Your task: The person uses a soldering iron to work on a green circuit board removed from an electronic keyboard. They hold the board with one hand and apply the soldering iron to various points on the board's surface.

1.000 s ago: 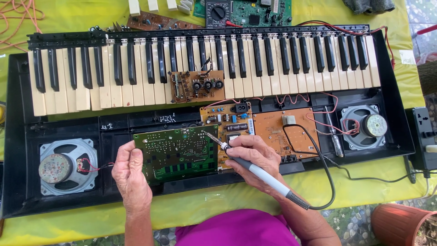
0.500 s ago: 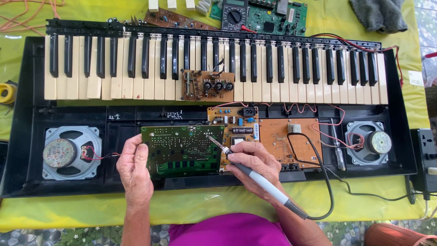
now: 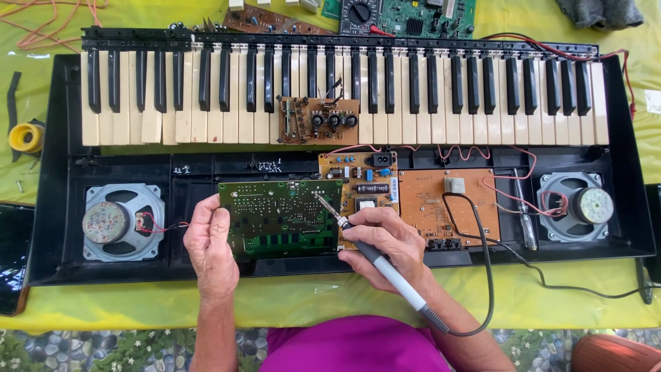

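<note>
At the near centre of the opened keyboard, the left hand (image 3: pixel 210 244) pinches the green circuit board's (image 3: pixel 281 217) left edge; the right hand (image 3: pixel 382 244) grips the soldering iron (image 3: pixel 375 258), tip angled far-left onto the board's right part.

Bare yellow cloth (image 3: pixel 330 300) near the body, black cable (image 3: pixel 530 265) crossing, speakers (image 3: pixel 124 222) flanking boards

This is looking like a makeshift electronics repair spot, possibly outdoors: a tabletop (image 3: pixel 564 289) covered in yellow-green cloth is sitting over pebbled ground with small white flowers (image 3: pixel 89 348). An opened keyboard instrument (image 3: pixel 344 89) is lying on it with bare circuit boards (image 3: pixel 447 203) and speakers (image 3: pixel 124 222) showing, while a multimeter (image 3: pixel 358 14), loose wires (image 3: pixel 41 27) and a soldering iron (image 3: pixel 372 251) are lying about.
</note>
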